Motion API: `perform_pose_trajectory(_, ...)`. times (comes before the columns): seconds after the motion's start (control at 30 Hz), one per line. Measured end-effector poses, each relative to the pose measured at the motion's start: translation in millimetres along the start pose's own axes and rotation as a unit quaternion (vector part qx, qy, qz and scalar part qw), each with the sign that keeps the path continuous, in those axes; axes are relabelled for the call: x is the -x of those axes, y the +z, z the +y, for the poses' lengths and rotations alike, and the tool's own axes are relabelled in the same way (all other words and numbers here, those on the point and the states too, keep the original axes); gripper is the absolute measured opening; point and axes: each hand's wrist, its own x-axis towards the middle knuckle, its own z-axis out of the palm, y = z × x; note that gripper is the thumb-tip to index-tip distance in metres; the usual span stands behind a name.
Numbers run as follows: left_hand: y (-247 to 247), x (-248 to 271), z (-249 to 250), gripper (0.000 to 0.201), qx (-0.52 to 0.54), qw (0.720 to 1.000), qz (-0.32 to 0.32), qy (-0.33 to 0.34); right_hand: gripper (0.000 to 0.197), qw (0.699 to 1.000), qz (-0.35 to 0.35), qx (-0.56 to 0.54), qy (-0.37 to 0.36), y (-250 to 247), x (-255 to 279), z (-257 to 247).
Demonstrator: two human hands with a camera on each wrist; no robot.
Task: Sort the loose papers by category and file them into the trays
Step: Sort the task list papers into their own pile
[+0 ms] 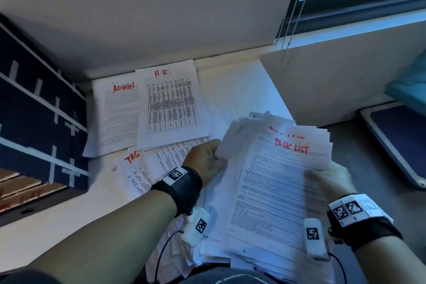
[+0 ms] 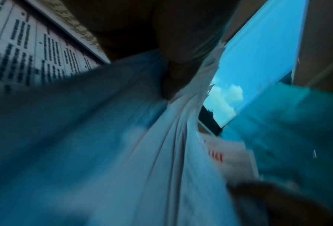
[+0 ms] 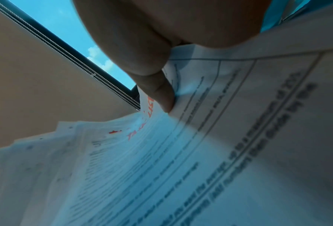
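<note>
The loose papers (image 1: 274, 191) are thin matt white paper, printed in black with red handwritten headings; the sheets flex and curl where held. The sorted sheets (image 1: 168, 106) are of the same matt paper. The desk (image 1: 57, 221) has a smooth, matt, pale surface. The wrist straps (image 1: 182, 189) are black cloth carrying smooth white plastic housings. The blind cord (image 1: 292, 16) is a beaded chain with a metallic look.

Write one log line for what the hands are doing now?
left hand: grips paper stack | right hand: pinches top sheet | sorted piles: on desk
</note>
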Motion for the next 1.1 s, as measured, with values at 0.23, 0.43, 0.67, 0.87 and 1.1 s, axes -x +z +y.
perform_pose_trajectory(0.23, -39.0, -11.7, -24.2, 0.034, 0.03, 0.992, 0.104, -0.061, 0.022, 0.999, 0.01, -0.037, -0.029, -1.9, 8.2, -5.5)
perform_pose_trajectory(0.43, -35.4, -16.6, -28.4, 0.086, -0.24, 0.957, 0.135, -0.094, 0.023, 0.995, 0.028, -0.09, -0.044, -7.3, 9.8, -14.1)
perform_pose_trajectory(0.67, -21.6, -27.4, -25.5, 0.083, -0.244, 0.957, 0.033, -0.151, 0.025, 0.992, 0.011, -0.112, -0.059, -16.6, 10.0, -26.4)
perform_pose_trajectory(0.87, -15.3, -21.0, -30.5, 0.073, -0.275, 0.954, 0.089, -0.078, 0.025, 0.996, -0.045, -0.075, -0.034, -5.1, 0.0, -21.4)
perform_pose_trajectory(1.1, -11.9, -16.2, -33.8, 0.054, -0.305, 0.947, 0.059, -0.084, 0.027, 0.99, -0.12, -0.063, -0.026, 11.9, 5.8, -26.9)
